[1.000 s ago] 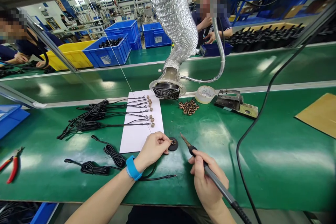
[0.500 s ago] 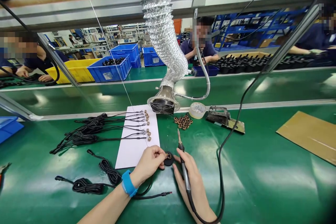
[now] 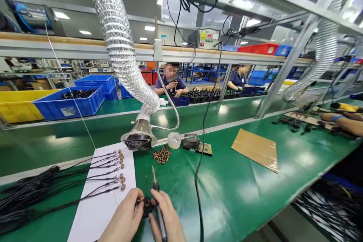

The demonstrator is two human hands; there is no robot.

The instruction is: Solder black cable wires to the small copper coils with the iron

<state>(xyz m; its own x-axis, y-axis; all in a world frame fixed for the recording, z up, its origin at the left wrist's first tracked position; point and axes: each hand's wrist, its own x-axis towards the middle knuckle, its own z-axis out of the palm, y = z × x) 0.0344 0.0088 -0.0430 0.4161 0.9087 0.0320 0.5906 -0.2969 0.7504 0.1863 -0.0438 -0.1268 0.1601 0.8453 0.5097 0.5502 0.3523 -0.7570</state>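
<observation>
My left hand [image 3: 127, 213] is closed at the left side of a small round black piece [image 3: 147, 207] with a copper-coloured ring on it; its pinching fingertips hide what they hold. My right hand [image 3: 167, 215] is wrapped round a soldering iron [image 3: 159, 208], whose tip points up and away. Its fingers are beside the black piece's right edge. Black cables [image 3: 96, 193] with small brown parts [image 3: 122, 187] at their ends lie across a white sheet [image 3: 93, 211] on the left. Beyond the iron tip is a pile of small copper-coloured parts [image 3: 162, 155].
A fume duct [image 3: 138, 136] hangs over the green bench [image 3: 221, 193]. Behind the pile are a tape roll [image 3: 174, 140] and a metal stand [image 3: 195, 144]. Cardboard [image 3: 256, 149] lies to the right. A black cord [image 3: 198, 181] hangs right of my hands. Other people sit across the bench and far right.
The view has swung right and up, so the bench things appear further left. More of the right side shows. My hands remain at the black piece, the iron still in my right.
</observation>
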